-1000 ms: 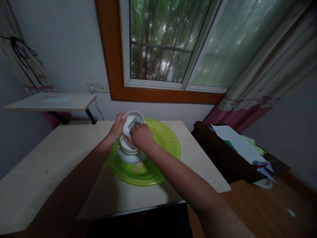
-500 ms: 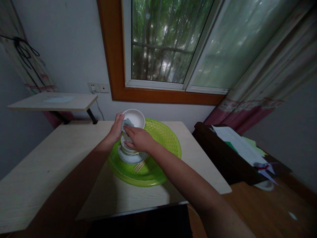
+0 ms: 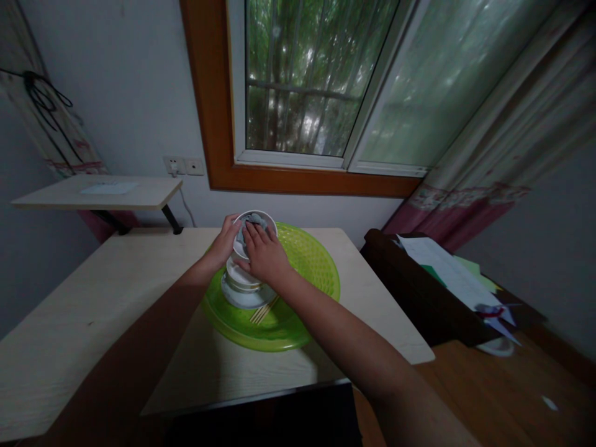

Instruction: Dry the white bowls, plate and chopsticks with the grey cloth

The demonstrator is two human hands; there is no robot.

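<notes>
My left hand grips the left rim of a small white bowl and holds it tilted above a stack of white dishes. My right hand presses a grey cloth into the bowl, fingers closed over it. The stack stands in a round green plastic basin on the pale wooden table. A pair of wooden chopsticks lies in the basin just in front of the stack.
A dark side table with papers stands to the right of the table. A small shelf juts from the wall at left, by a wall socket. Behind are a window and a curtain.
My right hand has swept the cloth from the bowl's left edge up into its middle. The bowl has tipped a little in my left hand.
</notes>
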